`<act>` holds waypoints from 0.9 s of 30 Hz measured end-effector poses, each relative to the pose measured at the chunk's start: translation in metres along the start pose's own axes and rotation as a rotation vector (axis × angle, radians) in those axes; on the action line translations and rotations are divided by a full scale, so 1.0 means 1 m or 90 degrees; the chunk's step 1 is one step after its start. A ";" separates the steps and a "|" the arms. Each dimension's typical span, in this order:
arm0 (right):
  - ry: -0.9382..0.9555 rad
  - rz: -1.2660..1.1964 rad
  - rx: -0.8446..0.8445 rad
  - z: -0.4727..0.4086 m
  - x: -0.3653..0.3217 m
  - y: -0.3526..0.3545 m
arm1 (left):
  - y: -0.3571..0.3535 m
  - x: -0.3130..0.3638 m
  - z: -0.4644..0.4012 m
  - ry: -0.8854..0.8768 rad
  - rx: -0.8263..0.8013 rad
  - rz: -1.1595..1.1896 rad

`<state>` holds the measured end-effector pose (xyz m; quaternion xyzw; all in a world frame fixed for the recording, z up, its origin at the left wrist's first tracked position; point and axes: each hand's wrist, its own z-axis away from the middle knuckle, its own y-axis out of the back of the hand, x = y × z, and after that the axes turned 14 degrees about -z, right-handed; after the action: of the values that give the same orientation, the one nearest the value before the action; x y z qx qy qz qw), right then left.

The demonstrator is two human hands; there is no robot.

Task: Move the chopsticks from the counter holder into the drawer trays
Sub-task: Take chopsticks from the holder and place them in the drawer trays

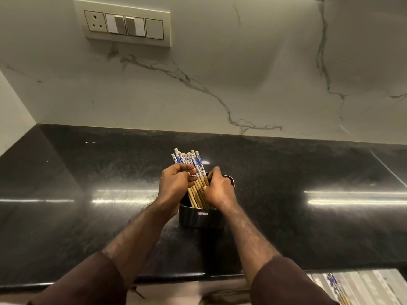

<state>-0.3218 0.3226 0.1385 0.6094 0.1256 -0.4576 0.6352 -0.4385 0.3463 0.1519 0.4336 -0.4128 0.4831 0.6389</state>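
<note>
A black holder (201, 219) stands on the black counter near its front edge. A bundle of bamboo chopsticks (193, 172) with blue-and-white patterned tops sticks out of it, leaning up and to the left. My left hand (175, 186) curls around the left side of the bundle, fingers pinching the patterned part. My right hand (220, 190) presses on the bundle's right side at the holder's rim, fingers closed on the bamboo shafts. In the open drawer at the bottom right, a few chopsticks (337, 289) lie in a pale tray (370, 285).
The glossy black counter (88, 194) runs left and right, ending at a marble backsplash. A switch panel with a socket (123, 24) is on the wall at the upper left. The counter's front edge lies just above the drawer.
</note>
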 end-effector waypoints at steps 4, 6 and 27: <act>-0.002 -0.036 0.014 -0.002 0.003 0.000 | 0.002 -0.002 -0.002 -0.003 -0.009 -0.001; 0.010 -0.039 0.024 -0.004 0.003 0.001 | 0.002 -0.003 -0.003 -0.003 -0.013 -0.002; 0.069 -0.117 0.057 -0.004 0.003 0.015 | -0.006 -0.004 -0.004 -0.013 0.018 0.034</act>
<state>-0.3078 0.3228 0.1455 0.6471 0.1947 -0.4853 0.5549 -0.4334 0.3481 0.1465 0.4361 -0.4238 0.5014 0.6154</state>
